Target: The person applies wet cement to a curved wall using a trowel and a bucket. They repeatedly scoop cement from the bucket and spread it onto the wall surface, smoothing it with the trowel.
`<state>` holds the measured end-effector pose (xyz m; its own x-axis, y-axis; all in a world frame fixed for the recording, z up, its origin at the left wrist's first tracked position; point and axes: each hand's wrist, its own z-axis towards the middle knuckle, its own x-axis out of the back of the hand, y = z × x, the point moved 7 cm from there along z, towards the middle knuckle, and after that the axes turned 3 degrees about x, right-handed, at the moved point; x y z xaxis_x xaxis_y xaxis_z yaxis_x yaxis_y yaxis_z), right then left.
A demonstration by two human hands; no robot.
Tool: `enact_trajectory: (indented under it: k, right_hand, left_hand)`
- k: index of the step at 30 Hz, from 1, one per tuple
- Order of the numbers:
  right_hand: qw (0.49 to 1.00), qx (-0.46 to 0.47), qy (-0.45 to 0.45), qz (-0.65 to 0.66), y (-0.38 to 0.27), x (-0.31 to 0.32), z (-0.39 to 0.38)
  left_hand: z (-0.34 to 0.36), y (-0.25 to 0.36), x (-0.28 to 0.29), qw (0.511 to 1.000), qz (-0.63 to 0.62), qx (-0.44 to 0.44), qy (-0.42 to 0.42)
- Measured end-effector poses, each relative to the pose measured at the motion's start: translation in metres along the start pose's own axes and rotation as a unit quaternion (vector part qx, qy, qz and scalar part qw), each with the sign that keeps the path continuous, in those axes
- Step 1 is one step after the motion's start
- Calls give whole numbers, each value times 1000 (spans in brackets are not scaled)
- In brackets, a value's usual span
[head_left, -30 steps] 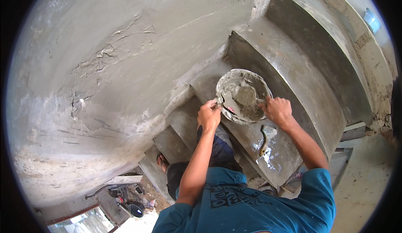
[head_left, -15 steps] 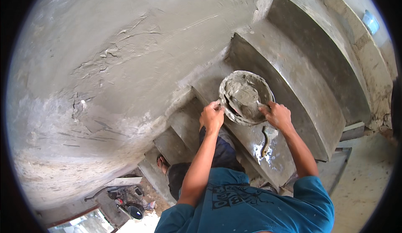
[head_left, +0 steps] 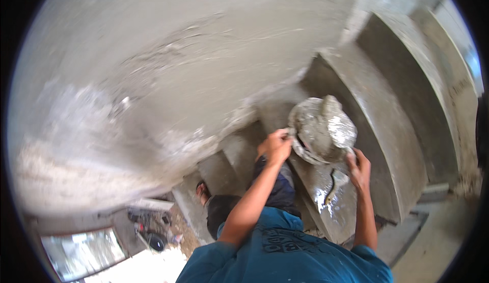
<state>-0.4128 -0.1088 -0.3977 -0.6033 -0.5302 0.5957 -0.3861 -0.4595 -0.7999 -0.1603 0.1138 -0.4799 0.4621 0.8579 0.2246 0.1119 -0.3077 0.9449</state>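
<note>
A round bucket (head_left: 307, 154) of wet grey mortar (head_left: 311, 126) sits on a stair tread in front of me. My left hand (head_left: 277, 145) is closed on its near-left rim. At the right side, my right hand (head_left: 359, 169) grips a trowel (head_left: 342, 132), its wet blade shining over the bucket and mortar heaped along its far side. The handle is mostly hidden in my fingers. Just below the bucket, a small tool with a curved handle (head_left: 332, 191), perhaps a brush, lies on the wet tread.
Concrete stairs (head_left: 374, 105) curve upward to the right. A freshly plastered wall (head_left: 204, 54) with rough ridges rises on the left. My sandalled foot (head_left: 202, 191) stands on a lower step. Assorted items (head_left: 155, 239) lie at the lower left, near a framed pane (head_left: 81, 252).
My right hand has turned and drawn toward the bucket's near-right side, bringing up the trowel with mortar on it. My left hand stays on the rim. The whole view has shifted.
</note>
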Motion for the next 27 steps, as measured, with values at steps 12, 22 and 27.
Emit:
enact_trajectory:
  k: [12, 22, 27]
  right_hand:
    - [976, -35, -113, 185, -2, -22, -51]
    - [972, -52, -28, 229, -111, -108, -104]
    - [938, -88, 17, 334, -208, -203, -138]
  left_hand:
    - [-5, -14, 21, 999, 15, -25, 18]
    - [-25, 40, 227, 969, -81, -211, 103]
    - [-58, 70, 352, 943, -1, -302, 141]
